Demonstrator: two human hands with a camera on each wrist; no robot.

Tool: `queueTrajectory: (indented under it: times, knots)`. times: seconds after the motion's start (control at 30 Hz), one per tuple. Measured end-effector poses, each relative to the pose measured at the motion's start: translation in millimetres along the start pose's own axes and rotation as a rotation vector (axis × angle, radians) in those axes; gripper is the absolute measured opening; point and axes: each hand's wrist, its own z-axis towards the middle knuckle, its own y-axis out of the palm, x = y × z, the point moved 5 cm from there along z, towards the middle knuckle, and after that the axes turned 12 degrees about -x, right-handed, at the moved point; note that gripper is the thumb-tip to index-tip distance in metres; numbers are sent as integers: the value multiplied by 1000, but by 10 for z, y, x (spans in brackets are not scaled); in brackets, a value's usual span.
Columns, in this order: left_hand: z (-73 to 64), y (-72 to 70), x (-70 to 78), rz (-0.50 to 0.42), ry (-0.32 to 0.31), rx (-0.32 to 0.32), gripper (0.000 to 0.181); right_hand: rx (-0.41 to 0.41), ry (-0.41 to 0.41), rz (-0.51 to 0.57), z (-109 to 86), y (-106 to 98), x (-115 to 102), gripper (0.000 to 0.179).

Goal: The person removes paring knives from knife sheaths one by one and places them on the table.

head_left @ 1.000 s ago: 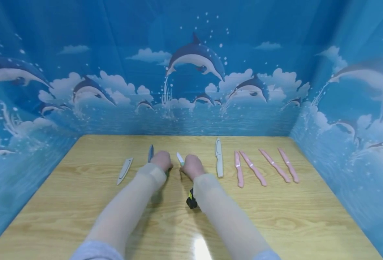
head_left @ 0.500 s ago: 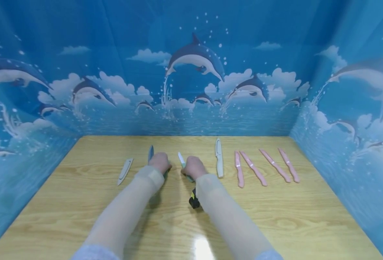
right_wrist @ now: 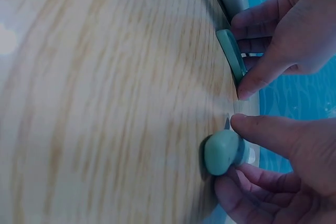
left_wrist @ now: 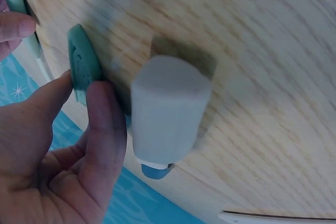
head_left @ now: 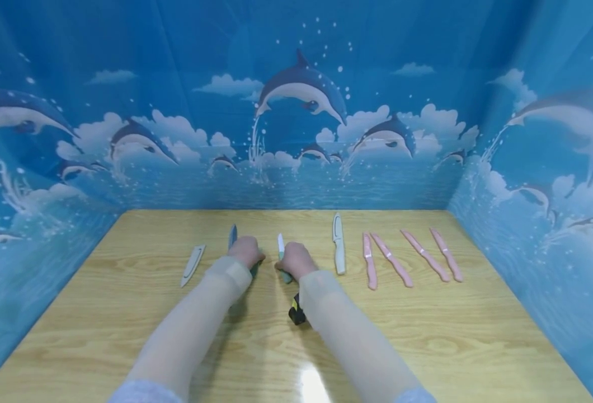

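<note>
My left hand (head_left: pixel 245 252) pinches a small green knife sheath (left_wrist: pixel 84 61) between thumb and fingers, low over the table. Beside those fingers lies a white-handled knife (left_wrist: pixel 170 111); in the head view its dark blade (head_left: pixel 233 236) points away while hand and forearm hide the handle. To the right, my right hand (head_left: pixel 297 259) grips a paring knife with a green handle (right_wrist: pixel 220 153). Its pale blade (head_left: pixel 281 243) points away from me, and the handle's end sticks out below the fingers. Sheath and green knife are apart, a short gap between the two hands.
Far left on the wooden table (head_left: pixel 175 324) lies a pale sheath (head_left: pixel 193 266). A white knife (head_left: pixel 339 246) lies right of my hands, then several pink knives (head_left: pixel 370 263). A black object with a yellow patch (head_left: pixel 296 310) shows by my right wrist. Dolphin-print curtains (head_left: pixel 296 184) border the table.
The green knife has swung from a leftward slant to pointing nearly straight away, and more of its handle shows below my right hand. My left hand has shifted slightly left.
</note>
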Motion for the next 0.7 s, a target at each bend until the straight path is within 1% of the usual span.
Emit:
queueTrajectory:
  times: [0.2,0.3,0.43,0.57,0.7]
  knots:
    - [-24,-17,6,-1,5,1,28,5,-9,44,-25,3,-15,22]
    - [-31,-22,3,9,-2,-1,28,14,-15,41,-17,13,-23,22]
    - [-25,-24,-1,26,-15,-4,30,19,-17,42,-8,12,-30,22]
    - [-13,-27,14,36,-15,2,33,13,-17,79,-9,10,-27,23]
    - [-5,-16,15,40,-14,4,32,10,-26,67,-14,20,-35,24]
